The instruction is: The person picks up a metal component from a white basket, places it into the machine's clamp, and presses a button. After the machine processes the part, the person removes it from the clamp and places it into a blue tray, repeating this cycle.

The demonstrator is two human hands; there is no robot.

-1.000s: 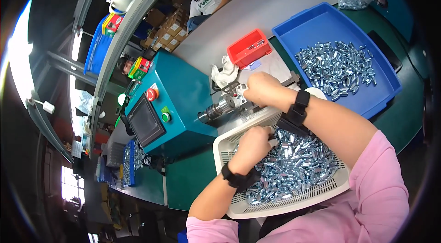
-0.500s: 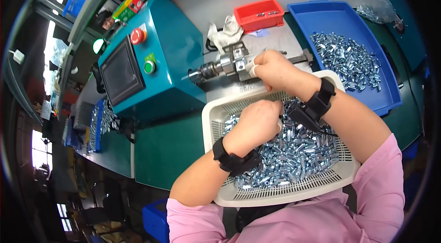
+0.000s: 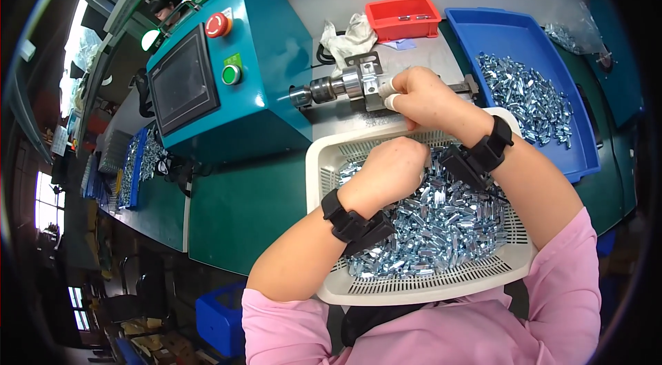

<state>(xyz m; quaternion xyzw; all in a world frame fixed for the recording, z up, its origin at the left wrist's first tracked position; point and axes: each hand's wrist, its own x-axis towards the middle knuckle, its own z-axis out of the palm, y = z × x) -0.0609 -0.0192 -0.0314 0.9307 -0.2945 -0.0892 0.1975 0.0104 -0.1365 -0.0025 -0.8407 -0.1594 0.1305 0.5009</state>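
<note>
My right hand [image 3: 432,101] is at the metal clamping fixture [image 3: 372,82] of a teal machine. Its thumb and finger, wrapped in white finger covers, are pinched together there; what lies between them is hidden. My left hand [image 3: 392,170] hovers over a cream slotted basket [image 3: 316,185], palm down with fingers curled under. Whatever it holds is out of sight. Shiny hexagonal metal pieces [image 3: 441,227] fill the basket, which sits in front of me, close against the bench edge. A round chuck [image 3: 323,89] lines up with the fixture on its left.
The teal machine [image 3: 276,41] carries a dark screen [image 3: 185,82], a red knob [image 3: 218,25] and a green button [image 3: 232,74]. A blue tray [image 3: 586,158] of similar pieces lies at right. Behind the fixture are a red bin [image 3: 403,25] and white cloth [image 3: 352,41].
The view has shifted slightly, moving the machine and trays rightward in the picture. My left hand has risen a little toward the basket's far rim. My right hand stays at the fixture.
</note>
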